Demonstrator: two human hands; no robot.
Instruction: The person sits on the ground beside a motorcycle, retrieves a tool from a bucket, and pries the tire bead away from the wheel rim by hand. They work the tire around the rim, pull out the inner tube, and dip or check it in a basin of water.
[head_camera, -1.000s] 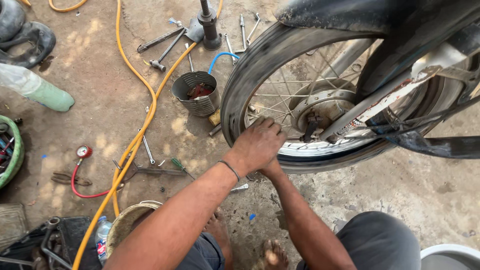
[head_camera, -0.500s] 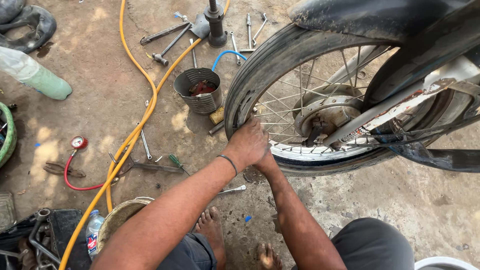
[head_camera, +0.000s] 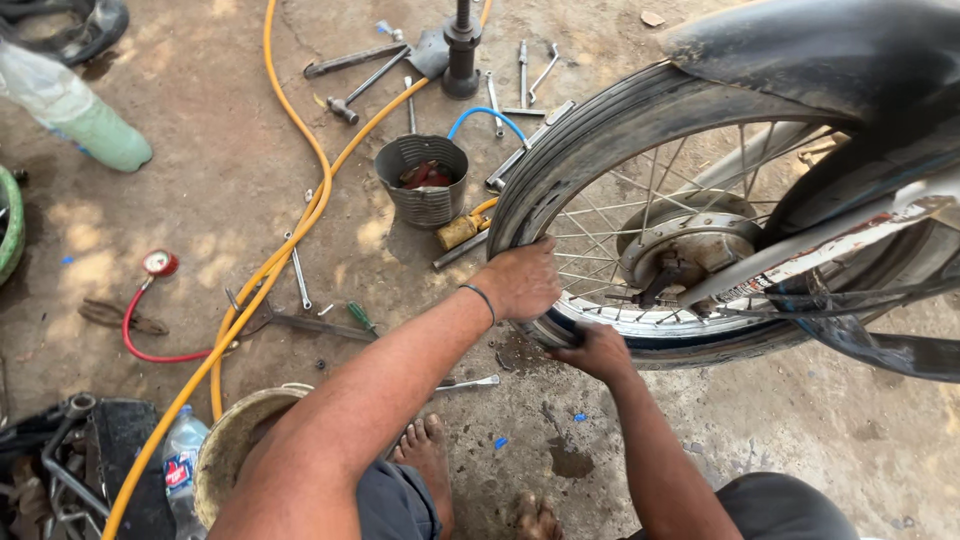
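Since a moment ago our left hand (head_camera: 522, 280) has slid up the ribbed black tyre (head_camera: 560, 160), fingers curled over its edge. Our right hand (head_camera: 597, 352) grips the tyre's underside; its fingers are hidden. A clear bottle (head_camera: 181, 462) with a blue-red label lies bottom left, partly cut off. A dented metal can (head_camera: 424, 182) sits beyond.

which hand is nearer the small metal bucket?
Left. The left hand grips the tyre just right of the metal bucket; the right hand sits lower, under the rim, farther away.
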